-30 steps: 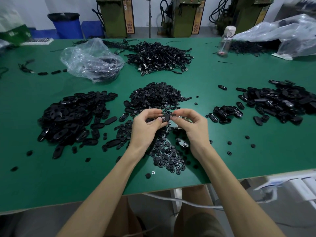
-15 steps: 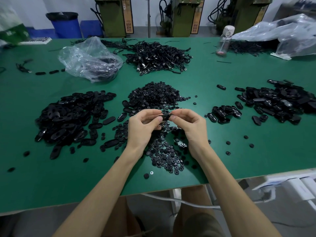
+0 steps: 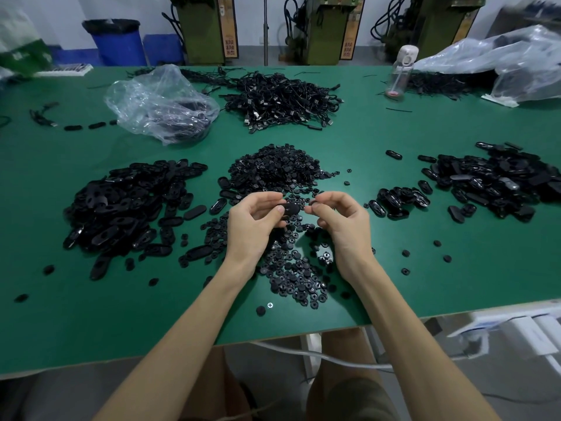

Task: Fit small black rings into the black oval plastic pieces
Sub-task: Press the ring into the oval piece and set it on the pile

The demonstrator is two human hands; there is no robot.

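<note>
- Starting at my left, the heap of oval pieces lies on the desk within easy reach of that side; I take it for unfitted stock.
- Straight ahead, the pile of rings spreads toward me and under both wrists, so either hand can pick from it.
- My left hand has its fingers curled round one oval piece, gripping it by the edge above the rings, broad face turned toward the other hand.
- My right hand sits just beside that piece without touching it. Thumb and forefinger are pinched narrow on what I judge is a small ring.
- Farther right, a small cluster and a bigger pile lie well apart from the stock, probably finished work kept separate.
</note>
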